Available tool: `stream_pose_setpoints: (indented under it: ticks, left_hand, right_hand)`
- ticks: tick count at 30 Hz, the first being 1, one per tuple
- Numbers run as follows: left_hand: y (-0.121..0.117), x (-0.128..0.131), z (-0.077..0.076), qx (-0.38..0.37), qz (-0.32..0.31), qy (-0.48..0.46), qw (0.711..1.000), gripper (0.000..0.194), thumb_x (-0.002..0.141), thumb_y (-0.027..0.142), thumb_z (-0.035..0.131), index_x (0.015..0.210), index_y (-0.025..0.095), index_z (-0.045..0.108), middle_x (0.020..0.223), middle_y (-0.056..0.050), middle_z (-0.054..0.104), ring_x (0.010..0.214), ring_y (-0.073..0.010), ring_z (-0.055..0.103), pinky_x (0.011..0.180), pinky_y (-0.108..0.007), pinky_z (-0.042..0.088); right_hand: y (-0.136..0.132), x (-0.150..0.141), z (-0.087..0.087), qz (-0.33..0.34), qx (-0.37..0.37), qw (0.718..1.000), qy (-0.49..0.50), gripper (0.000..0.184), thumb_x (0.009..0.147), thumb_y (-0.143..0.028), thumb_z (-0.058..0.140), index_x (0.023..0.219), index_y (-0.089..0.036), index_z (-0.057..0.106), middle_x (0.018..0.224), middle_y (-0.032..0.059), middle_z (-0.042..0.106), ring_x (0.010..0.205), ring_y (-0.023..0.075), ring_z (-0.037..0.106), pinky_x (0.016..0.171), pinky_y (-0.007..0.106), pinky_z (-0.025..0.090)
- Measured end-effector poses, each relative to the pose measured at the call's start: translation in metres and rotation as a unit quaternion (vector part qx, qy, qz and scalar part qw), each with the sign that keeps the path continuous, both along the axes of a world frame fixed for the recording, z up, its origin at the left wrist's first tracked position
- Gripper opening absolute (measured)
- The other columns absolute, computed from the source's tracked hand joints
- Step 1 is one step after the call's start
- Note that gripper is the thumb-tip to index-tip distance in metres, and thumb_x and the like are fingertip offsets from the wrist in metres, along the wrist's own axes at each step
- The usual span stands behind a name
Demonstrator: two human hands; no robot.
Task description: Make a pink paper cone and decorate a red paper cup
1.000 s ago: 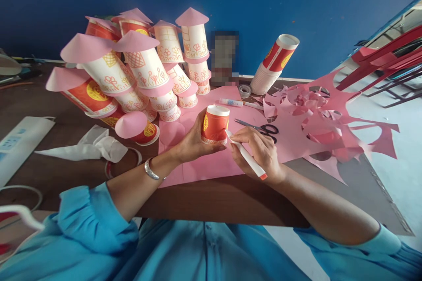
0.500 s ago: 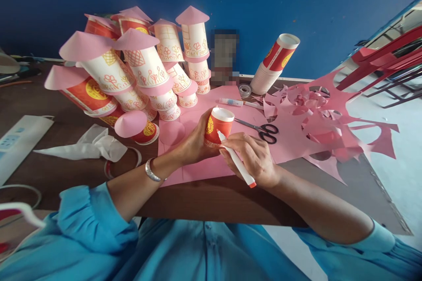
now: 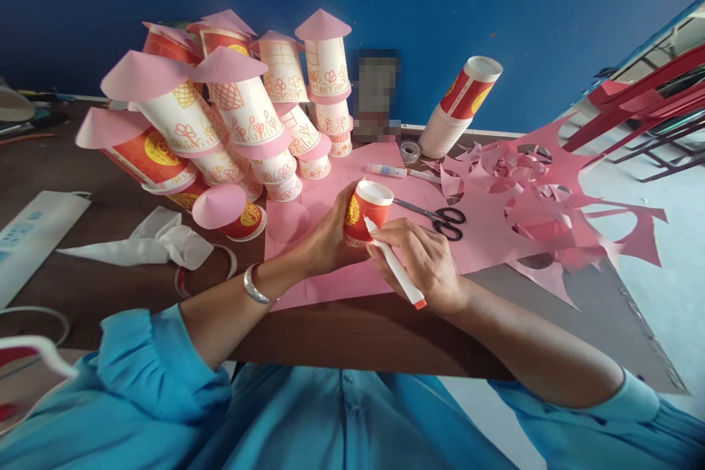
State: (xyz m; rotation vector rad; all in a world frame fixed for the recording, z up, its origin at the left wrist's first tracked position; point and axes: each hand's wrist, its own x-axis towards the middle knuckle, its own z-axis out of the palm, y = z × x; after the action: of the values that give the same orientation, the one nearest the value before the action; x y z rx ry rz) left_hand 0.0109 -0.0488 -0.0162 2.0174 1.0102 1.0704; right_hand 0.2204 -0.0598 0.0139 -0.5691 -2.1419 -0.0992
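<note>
My left hand [image 3: 333,239] is wrapped round a red paper cup [image 3: 368,209] with a yellow print, its white open rim facing up. In my right hand [image 3: 427,261] is a white marker [image 3: 399,269] with an orange-red end, gripped like a pen. The marker's tip points at the cup's side; whether it touches cannot be made out. Beneath both hands lies pink paper [image 3: 324,286]. Black-handled scissors [image 3: 440,219] rest on the paper just beyond my right hand.
Several paper-cup towers with pink cone tops [image 3: 236,103] crowd the left back. A stack of cups [image 3: 449,128] leans near the blue wall, beside a tape roll [image 3: 409,152]. A glue stick [image 3: 385,170] and pink paper scraps [image 3: 534,213] lie rightward. A plastic wrapper [image 3: 159,242] lies left.
Both hands keep hold of the cup and the marker. The marker has shifted very slightly against the cup; everything else looks the same.
</note>
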Motion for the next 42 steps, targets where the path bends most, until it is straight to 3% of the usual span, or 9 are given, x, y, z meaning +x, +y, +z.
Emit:
stream_pose_setpoints:
  ticks: [5, 18, 27, 34, 42]
  left_hand:
    - [0.002, 0.0, 0.0, -0.012, 0.009, 0.001, 1.0, 0.091, 0.091, 0.071, 0.08, 0.153, 0.017, 0.04, 0.143, -0.019, 0.063, 0.124, -0.0333, 0.07, 0.102, -0.048, 0.067]
    - [0.005, 0.0, -0.001, -0.038, 0.015, -0.024, 0.999, 0.098, 0.087, 0.068, 0.084, 0.157, 0.019, 0.036, 0.154, -0.023, 0.057, 0.136, -0.0391, 0.065, 0.112, -0.058, 0.064]
    - [0.006, -0.001, -0.011, -0.065, 0.034, -0.057, 0.996, 0.094, 0.084, 0.068, 0.087, 0.153, 0.025, 0.04, 0.138, -0.014, 0.062, 0.122, -0.0341, 0.071, 0.095, -0.049, 0.069]
    - [0.009, 0.004, -0.003, -0.084, 0.039, -0.109, 0.99, 0.086, 0.077, 0.061, 0.095, 0.138, 0.025, 0.047, 0.123, -0.009, 0.062, 0.102, -0.0268, 0.068, 0.089, -0.05, 0.069]
    - [0.007, 0.003, 0.001, -0.09, 0.039, -0.092, 0.991, 0.08, 0.081, 0.057, 0.094, 0.138, 0.026, 0.047, 0.119, -0.006, 0.064, 0.102, -0.0255, 0.069, 0.089, -0.046, 0.07]
  right_hand:
    - [-0.002, -0.002, 0.003, 0.015, -0.001, 1.0, 0.0, 0.012, 0.108, -0.013, 0.065, 0.113, -0.021, 0.059, 0.086, 0.0025, 0.077, 0.071, 0.017, 0.075, 0.064, 0.029, 0.06]
    - [0.0, 0.0, 0.0, 0.018, -0.01, 1.0, -0.001, 0.014, 0.107, -0.011, 0.064, 0.114, -0.022, 0.059, 0.086, 0.0021, 0.077, 0.071, 0.0172, 0.075, 0.065, 0.029, 0.06]
    - [0.002, 0.004, -0.002, 0.021, -0.02, 0.999, 0.015, 0.02, 0.105, -0.009, 0.065, 0.118, -0.023, 0.059, 0.088, 0.002, 0.079, 0.073, 0.0184, 0.077, 0.065, 0.029, 0.061]
    - [0.005, 0.006, -0.001, 0.012, -0.018, 0.999, 0.024, 0.02, 0.104, -0.008, 0.066, 0.114, -0.024, 0.06, 0.087, 0.0012, 0.078, 0.071, 0.0178, 0.076, 0.065, 0.029, 0.06]
    - [0.007, 0.009, -0.002, 0.002, -0.026, 0.999, 0.029, 0.019, 0.103, -0.009, 0.066, 0.113, -0.024, 0.061, 0.086, 0.0009, 0.078, 0.071, 0.0176, 0.076, 0.065, 0.027, 0.058]
